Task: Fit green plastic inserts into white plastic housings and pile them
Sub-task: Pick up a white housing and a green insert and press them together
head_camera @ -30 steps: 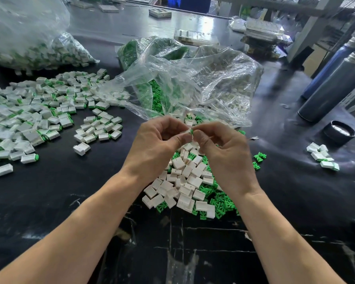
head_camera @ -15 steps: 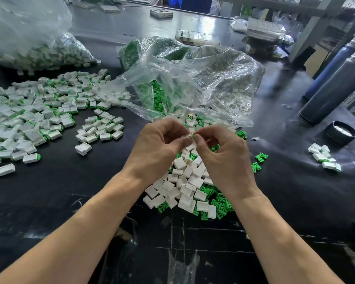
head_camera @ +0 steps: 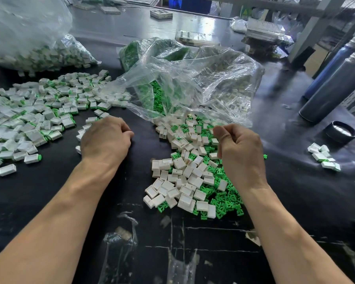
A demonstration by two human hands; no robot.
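Observation:
A heap of loose white housings [head_camera: 184,177] mixed with green inserts [head_camera: 223,201] lies at the table's middle, spilling from a clear plastic bag [head_camera: 193,78]. To the left spreads a wide pile of fitted pieces [head_camera: 29,119], white with green ends. My left hand [head_camera: 106,140] hovers knuckles-up at that pile's right edge, fingers curled down; whatever is under them is hidden. My right hand [head_camera: 240,150] hangs over the loose heap with fingers curled and thumb against the forefinger, and no part shows in it.
Another clear bag [head_camera: 29,48] of fitted pieces sits at the back left. Two dark bottles [head_camera: 336,89] and a black cap [head_camera: 341,132] stand on the right, near a small cluster of white pieces [head_camera: 322,156]. Torn tape marks the black tabletop [head_camera: 131,232] in front.
Both hands were pinched together over the loose heap. They have parted: the left hand swung left to the fitted pile, and the right hand drew back to the right.

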